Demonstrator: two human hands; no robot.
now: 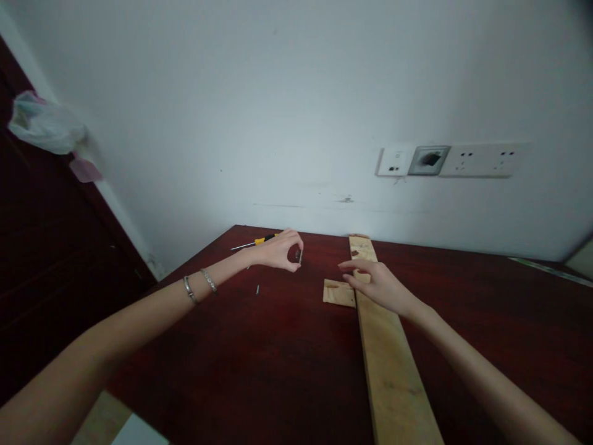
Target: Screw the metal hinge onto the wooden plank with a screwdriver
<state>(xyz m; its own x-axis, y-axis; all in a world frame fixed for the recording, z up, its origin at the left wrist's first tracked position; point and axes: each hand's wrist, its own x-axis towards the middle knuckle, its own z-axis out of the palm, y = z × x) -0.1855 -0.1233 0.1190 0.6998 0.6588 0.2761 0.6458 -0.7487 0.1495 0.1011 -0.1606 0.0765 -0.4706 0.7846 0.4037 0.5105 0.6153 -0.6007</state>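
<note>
My left hand (280, 248) pinches a small metal piece (300, 256) between thumb and fingertips, lifted a little over the counter (278, 358); it is too small for me to tell its exact shape. The thumb and forefinger make a ring, with the piece standing at the tips, on the side toward my other hand.

My right hand (383, 285) is released, its thumb and fingers parted with nothing between them that I can see. It reaches in over the plank (393, 364), fingertips pointing left above the block (339, 295). Whether any finger touches the wood I can't tell.

The plank lies flat, running from near the wall (296, 111) down toward me. The block sits right beside its left edge, short and pale like it, with a darker mark near the top. The far end of the plank has a rough, dark patch.

On the left, the screwdriver (258, 241) lies behind my left hand, its yellow and black handle partly hidden by my knuckles, its shaft pointing left. A screw (257, 289) lies on the counter nearer to me, well apart from the plank. Two silver bracelets (189, 289) circle my left forearm. Sockets (477, 161) line the wall at the right.
</note>
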